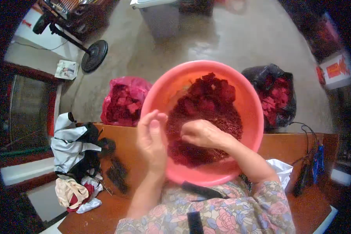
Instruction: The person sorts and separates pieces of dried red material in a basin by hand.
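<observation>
A large pink-orange basin [255,117] rests at my lap, with dark red pieces [212,91] and a granular dark red heap [226,121] inside. Over the middle of the basin is my right hand [202,133], its fingers curled together above the heap; what they hold, if anything, is hidden. My left hand [153,134] is raised at the basin's left rim, fingers upward, slightly blurred. Whether something small sits between its thumb and fingers cannot be made out.
Beyond the wooden edge [123,134] stand a pink bag [124,101] and a black bag [277,93], both with red pieces. Clothes [72,144] lie at left, a fan base [94,55] behind. A grey bin [160,19] stands ahead; cables [308,148] hang right.
</observation>
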The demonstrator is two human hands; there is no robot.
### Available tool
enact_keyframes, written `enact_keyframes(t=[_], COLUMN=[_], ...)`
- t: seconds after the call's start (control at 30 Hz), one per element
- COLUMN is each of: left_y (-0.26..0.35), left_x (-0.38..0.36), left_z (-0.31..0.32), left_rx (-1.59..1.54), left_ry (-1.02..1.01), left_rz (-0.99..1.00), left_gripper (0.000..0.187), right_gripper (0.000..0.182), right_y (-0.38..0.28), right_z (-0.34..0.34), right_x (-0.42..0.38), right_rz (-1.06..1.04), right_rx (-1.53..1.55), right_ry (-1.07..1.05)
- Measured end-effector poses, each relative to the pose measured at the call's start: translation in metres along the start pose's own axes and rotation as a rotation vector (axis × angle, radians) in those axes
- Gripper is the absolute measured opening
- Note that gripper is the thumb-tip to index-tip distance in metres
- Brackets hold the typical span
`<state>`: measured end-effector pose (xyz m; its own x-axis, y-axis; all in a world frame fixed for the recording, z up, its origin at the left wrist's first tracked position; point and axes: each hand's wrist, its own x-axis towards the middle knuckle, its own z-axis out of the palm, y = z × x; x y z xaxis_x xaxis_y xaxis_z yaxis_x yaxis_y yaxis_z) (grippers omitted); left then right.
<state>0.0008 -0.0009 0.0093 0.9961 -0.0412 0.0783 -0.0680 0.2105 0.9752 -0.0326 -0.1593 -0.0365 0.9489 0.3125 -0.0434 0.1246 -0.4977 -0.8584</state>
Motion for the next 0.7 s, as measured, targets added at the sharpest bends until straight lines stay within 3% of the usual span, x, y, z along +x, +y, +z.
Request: enact_keyframes(t=[0.27, 0.5, 0.6, 0.7], left_y=[0.002, 0.000, 0.004, 0.005], left_x=[0.000, -0.001, -0.001, -0.002], left_z=[-0.001, -0.001, 0.001, -0.002], left_rx=[0.065, 0.046, 0.030, -0.001], left_ry=[-0.007, 0.005, 0.022, 0.004], left_rz=[0.009, 0.005, -0.031, -0.079], left_gripper=[0.023, 0.023, 0.023, 0.021], right_gripper=[0.018, 0.023, 0.026, 0.015], right_y=[-0.007, -0.005, -0.005, 0.014], right_z=[-0.011, -0.005, -0.004, 0.007], right_x=[0.001, 0.003, 0.000, 0.001], right_rz=[0.080, 0.289, 0.205, 0.088], right_rx=[0.191, 0.311, 0.158, -0.198], right_ry=[0.135, -0.046, 0.001, 0.315])
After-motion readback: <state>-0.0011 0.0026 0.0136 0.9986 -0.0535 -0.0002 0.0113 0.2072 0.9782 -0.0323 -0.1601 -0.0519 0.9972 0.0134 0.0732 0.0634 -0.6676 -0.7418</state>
